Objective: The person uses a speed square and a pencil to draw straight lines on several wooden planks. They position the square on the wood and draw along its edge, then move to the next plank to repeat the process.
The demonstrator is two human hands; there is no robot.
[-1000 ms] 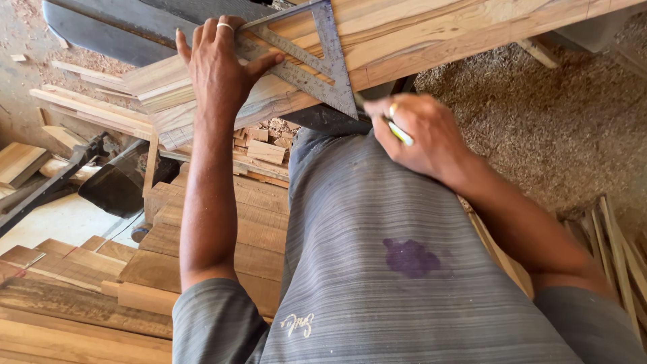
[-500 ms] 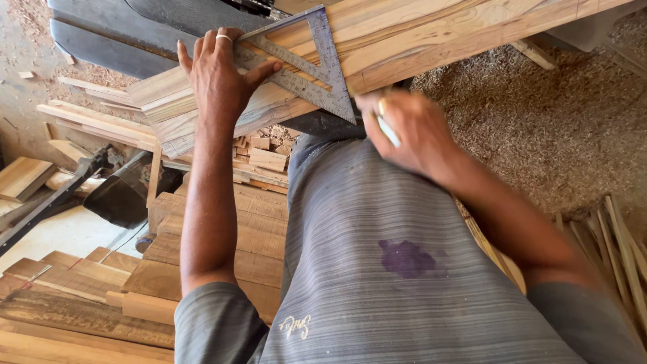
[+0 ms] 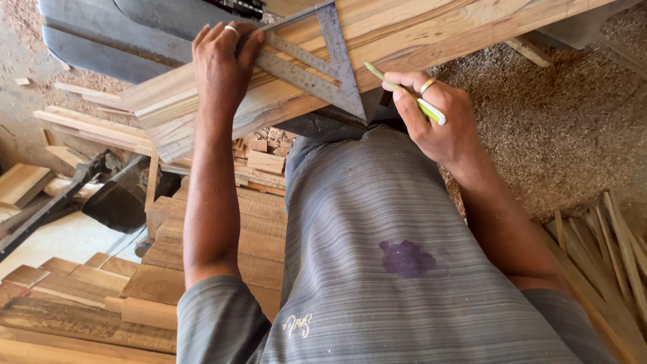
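Leftmost, stacked wooden boards (image 3: pixel 222 249) are seen piled low beside the person, with small offcut blocks (image 3: pixel 259 154) heaped behind them. Above these, a long plank (image 3: pixel 431 34) is laid across the top of the view, its long axis running from the lower left up toward the upper right. On the plank a grey metal triangular square (image 3: pixel 317 64) is set flat, its long edge slanting down to a point at the lower right, just beside the plank's near edge. The left hand (image 3: pixel 222 61) is spread over the square's left end, fingers extended and pressed down on metal and wood together; its grip is open and flat, and nothing is clasped. A ring is worn on one finger. Further right, a green pencil (image 3: pixel 404 93) is pinched in the right hand (image 3: pixel 438 118), whose grip is closed around it; the pencil's long axis is tilted from the upper left, where its tip lies near the square's lower corner, down to the lower right. Sawdust (image 3: pixel 559 121) is spread over the floor at the right, and thin wooden strips (image 3: pixel 606 249) are leaned at the far right edge.
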